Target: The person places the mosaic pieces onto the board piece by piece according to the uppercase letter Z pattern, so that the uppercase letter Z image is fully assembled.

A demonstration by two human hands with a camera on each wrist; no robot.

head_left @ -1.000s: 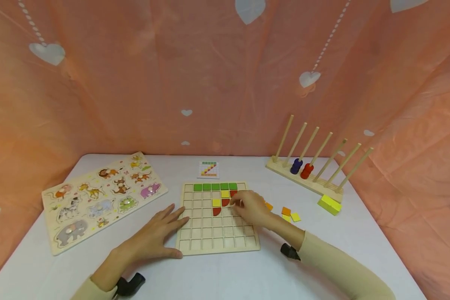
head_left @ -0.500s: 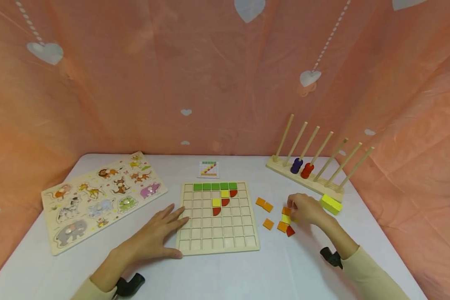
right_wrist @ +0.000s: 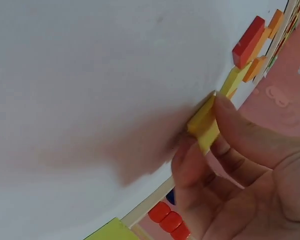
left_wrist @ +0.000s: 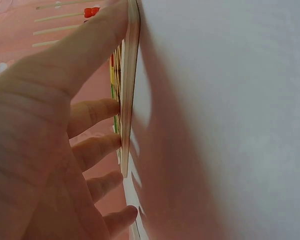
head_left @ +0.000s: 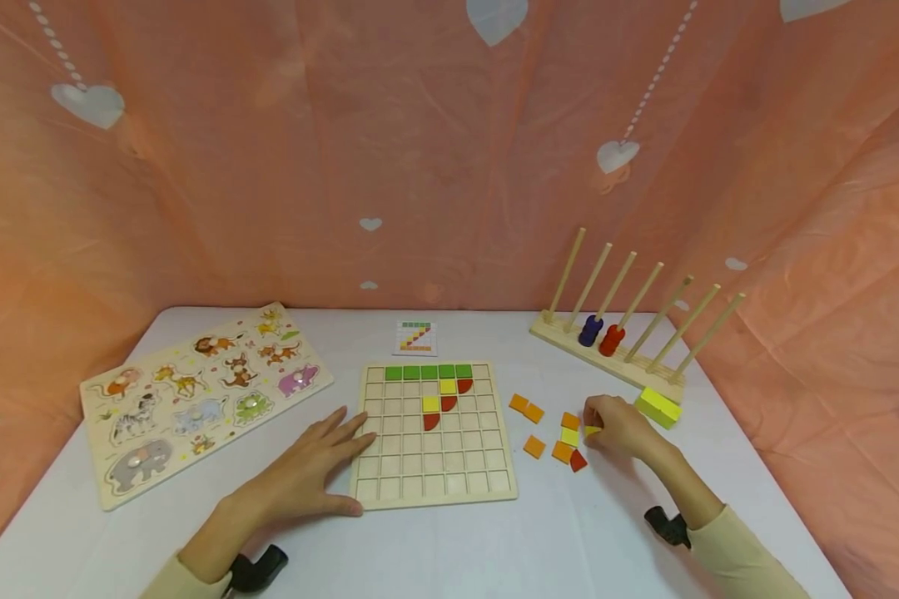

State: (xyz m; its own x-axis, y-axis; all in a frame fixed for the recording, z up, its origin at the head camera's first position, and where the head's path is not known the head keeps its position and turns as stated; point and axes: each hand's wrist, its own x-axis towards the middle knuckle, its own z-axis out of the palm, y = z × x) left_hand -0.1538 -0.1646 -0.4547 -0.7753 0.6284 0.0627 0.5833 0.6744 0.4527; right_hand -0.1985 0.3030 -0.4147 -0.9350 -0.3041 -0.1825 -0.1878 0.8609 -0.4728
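My right hand (head_left: 620, 428) pinches a yellow square tile (right_wrist: 204, 122) between thumb and fingers, low over the table to the right of the loose tiles. Beside it lie another yellow tile (head_left: 569, 437), a red quarter-round tile (head_left: 578, 460) and several orange tiles (head_left: 534, 447). My left hand (head_left: 300, 466) rests with spread, straight fingers at the left edge of the wooden grid board (head_left: 434, 466); its thumb touches the front left corner. On the board sit a row of green squares (head_left: 429, 373), two yellow squares (head_left: 430, 404) and three red quarter-rounds (head_left: 431, 422) in a diagonal.
A small pattern card (head_left: 415, 339) lies behind the board. To the left is an animal peg puzzle (head_left: 217, 399). At the back right stands a wooden peg rack (head_left: 607, 358) with purple and red beads, and yellow blocks (head_left: 658, 407) lie by its near end.
My right hand has left the board, moved right to the loose tiles and picked up a yellow square tile there. The left hand has stayed at the board's edge.
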